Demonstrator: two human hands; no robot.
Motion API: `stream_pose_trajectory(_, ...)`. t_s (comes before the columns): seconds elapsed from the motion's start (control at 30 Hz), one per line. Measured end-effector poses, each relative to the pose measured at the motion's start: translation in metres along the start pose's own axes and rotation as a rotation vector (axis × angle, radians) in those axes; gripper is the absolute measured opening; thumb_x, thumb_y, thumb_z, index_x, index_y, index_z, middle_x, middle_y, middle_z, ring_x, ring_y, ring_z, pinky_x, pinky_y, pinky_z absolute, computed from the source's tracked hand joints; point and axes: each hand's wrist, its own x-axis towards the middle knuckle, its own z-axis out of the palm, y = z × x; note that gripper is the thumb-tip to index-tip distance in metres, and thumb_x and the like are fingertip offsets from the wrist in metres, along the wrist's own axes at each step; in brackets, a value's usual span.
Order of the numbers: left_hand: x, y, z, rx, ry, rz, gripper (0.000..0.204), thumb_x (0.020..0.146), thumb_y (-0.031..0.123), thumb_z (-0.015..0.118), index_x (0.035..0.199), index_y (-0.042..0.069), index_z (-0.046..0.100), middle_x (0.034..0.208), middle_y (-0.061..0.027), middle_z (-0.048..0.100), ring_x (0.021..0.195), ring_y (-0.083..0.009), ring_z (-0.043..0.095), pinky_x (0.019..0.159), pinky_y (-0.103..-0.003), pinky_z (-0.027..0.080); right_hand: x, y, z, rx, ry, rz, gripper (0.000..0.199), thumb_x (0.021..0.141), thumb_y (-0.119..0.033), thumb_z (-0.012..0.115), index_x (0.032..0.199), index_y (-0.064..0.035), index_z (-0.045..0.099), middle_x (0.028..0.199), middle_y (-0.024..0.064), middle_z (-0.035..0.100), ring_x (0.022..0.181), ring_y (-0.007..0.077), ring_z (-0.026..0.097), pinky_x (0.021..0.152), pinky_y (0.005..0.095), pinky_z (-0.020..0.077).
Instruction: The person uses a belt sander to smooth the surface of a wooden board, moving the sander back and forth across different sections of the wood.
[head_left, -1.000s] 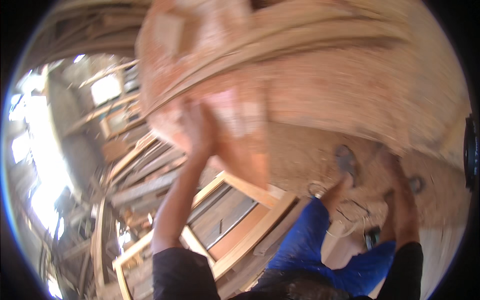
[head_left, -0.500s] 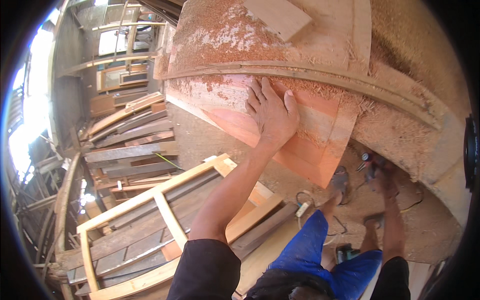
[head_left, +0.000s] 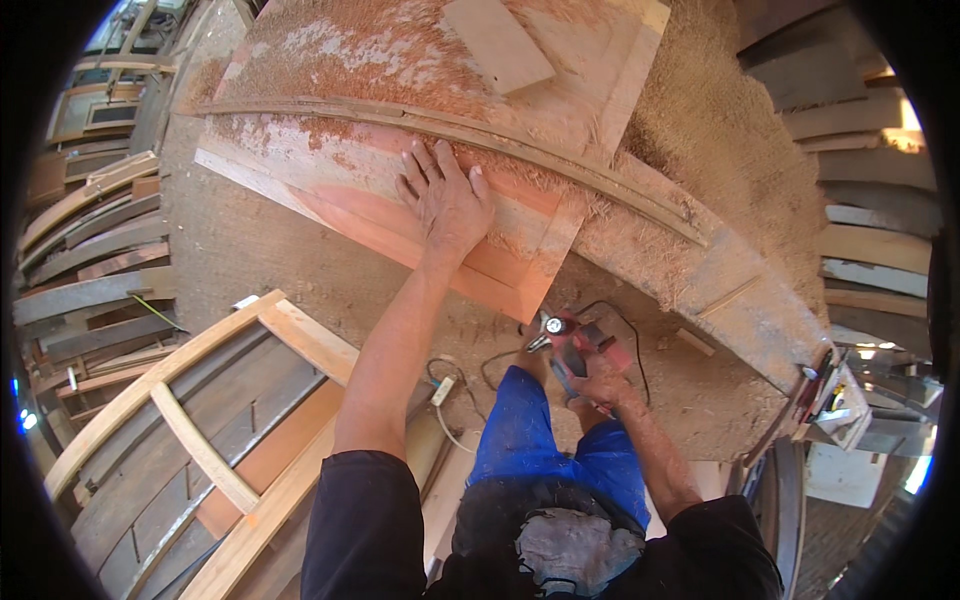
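My left hand (head_left: pixel 447 205) lies on a reddish wooden panel (head_left: pixel 330 205), its fingers and thumb spread and nothing in its grasp. Coarse shavings and dust are scattered over that panel, which rests on the workbench against a long wooden strip (head_left: pixel 480 132). Lower and to the right, my right hand (head_left: pixel 603 388) is wrapped round the handle of a red and dark electric planer (head_left: pixel 585 350). The planer hangs beside the bench, apart from the panel, near my legs. A dark cord (head_left: pixel 632 325) curves close by it.
On the left a pale door frame (head_left: pixel 205 445) leans over stacked boards. A loose board piece (head_left: pixel 500 45) lies on the shavings-covered bench (head_left: pixel 740 300). A white socket block (head_left: pixel 441 391) with cable is near my legs; stacked planks (head_left: pixel 870 215) stand at right.
The view has swung right, so the bench and panel appear further left. My right hand has raised the planer from low beside the bench into clearer sight. My left hand stays on the panel.
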Motion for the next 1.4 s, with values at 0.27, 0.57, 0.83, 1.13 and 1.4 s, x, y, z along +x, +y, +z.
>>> stream_pose_trajectory(0.27, -0.005, 0.005, -0.009, -0.146, -0.033, -0.025, 0.072, 0.101, 0.035, 0.052, 0.158, -0.002, 0.029, 0.167, -0.0331, 0.018, 0.157, -0.0499, 0.008, 0.124, -0.066, 0.004, -0.033, -0.101, 0.011, -0.157, 0.038, -0.083, 0.064, 0.082, -0.023, 0.072, 0.136, 0.0042, 0.052, 0.126, 0.0315, 0.063, 0.122, 0.0422, 0.062, 0.101, 0.0481, 0.0497)
stream_pose_trajectory(0.57, -0.180, -0.092, -0.053, -0.146, 0.129, -0.559, 0.071, 0.091, 0.031, 0.071, 0.149, 0.000, 0.044, 0.151, -0.0316, 0.042, 0.143, -0.0469, 0.035, 0.117, -0.059, 0.023, -0.045, -0.156, 0.029, -0.312, 0.018, -0.381, 0.066, 0.087, -0.034, 0.068, 0.130, 0.0141, 0.052, 0.125, 0.0346, 0.061, 0.123, 0.0442, 0.060, 0.104, 0.0480, 0.0472)
stream_pose_trajectory(0.83, -0.371, 0.002, -0.064, -1.235, 0.158, -0.999, 0.061, 0.098, 0.039, 0.073, 0.137, -0.004, 0.055, 0.125, -0.0153, 0.066, 0.115, -0.0238, 0.063, 0.098, -0.038, 0.051, -0.108, -0.202, 0.022, -0.067, -0.247, -0.565, 0.059, 0.099, -0.044, 0.060, 0.120, 0.0110, 0.057, 0.108, 0.0280, 0.065, 0.104, 0.0347, 0.066, 0.092, 0.0446, 0.0506)
stream_pose_trajectory(1.13, -0.322, 0.090, -0.046, -1.443, 0.251, -0.874, 0.062, 0.092, 0.026, 0.081, 0.138, -0.007, 0.056, 0.123, -0.0144, 0.058, 0.110, -0.0227, 0.068, 0.091, -0.032, 0.057, -0.136, -0.171, -0.030, -0.146, -0.033, -0.601, 0.052, 0.100, -0.042, 0.057, 0.120, 0.0059, 0.056, 0.092, 0.0156, 0.061, 0.083, 0.0246, 0.060, 0.073, 0.0384, 0.0491)
stream_pose_trajectory(1.4, -0.323, 0.131, -0.026, -1.412, 0.226, -0.872, 0.065, 0.091, 0.024, 0.082, 0.142, -0.006, 0.054, 0.120, -0.0156, 0.057, 0.106, -0.0218, 0.069, 0.088, -0.031, 0.058, -0.127, -0.127, -0.060, -0.183, -0.032, -0.568, 0.048, 0.099, -0.043, 0.060, 0.119, 0.0006, 0.058, 0.073, 0.0030, 0.059, 0.062, 0.0127, 0.056, 0.056, 0.0320, 0.0475)
